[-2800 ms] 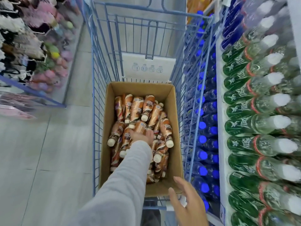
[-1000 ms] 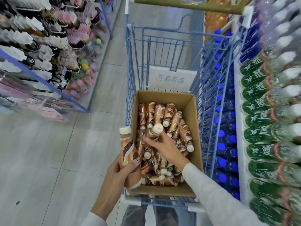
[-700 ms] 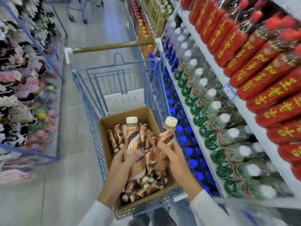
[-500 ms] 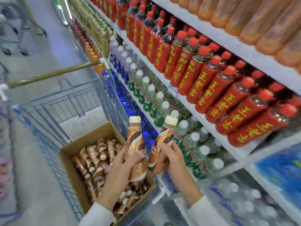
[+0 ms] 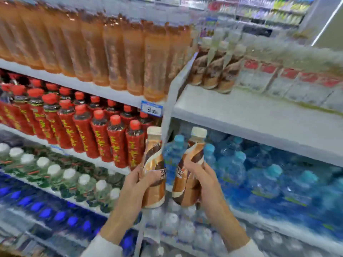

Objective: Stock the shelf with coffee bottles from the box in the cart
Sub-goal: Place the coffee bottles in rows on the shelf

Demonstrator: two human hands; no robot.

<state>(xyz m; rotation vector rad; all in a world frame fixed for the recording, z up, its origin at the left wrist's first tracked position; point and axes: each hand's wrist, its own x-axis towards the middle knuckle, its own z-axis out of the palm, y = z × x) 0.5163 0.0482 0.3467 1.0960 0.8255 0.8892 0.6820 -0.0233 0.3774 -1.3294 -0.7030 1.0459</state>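
Observation:
My left hand (image 5: 135, 190) grips one brown coffee bottle (image 5: 154, 160) with a cream cap, held upright. My right hand (image 5: 206, 182) grips a second coffee bottle (image 5: 189, 164), tilted slightly left. Both bottles hang in front of the shelving, below a white shelf (image 5: 250, 115) whose front part is bare. Three matching coffee bottles (image 5: 213, 69) stand at the back left of that shelf. The cart and the box are out of view.
Orange drink bottles (image 5: 92, 49) fill the top left shelf, red-capped bottles (image 5: 78, 127) the one below, green bottles with white caps (image 5: 61, 179) lower still. Blue water bottles (image 5: 259, 173) sit under the white shelf. A price tag (image 5: 151, 110) hangs beside a white upright divider (image 5: 174, 97).
I took one coffee bottle from the box in each hand and lifted them. My view swung up and right from the cart to the shelves, and the cart left the frame.

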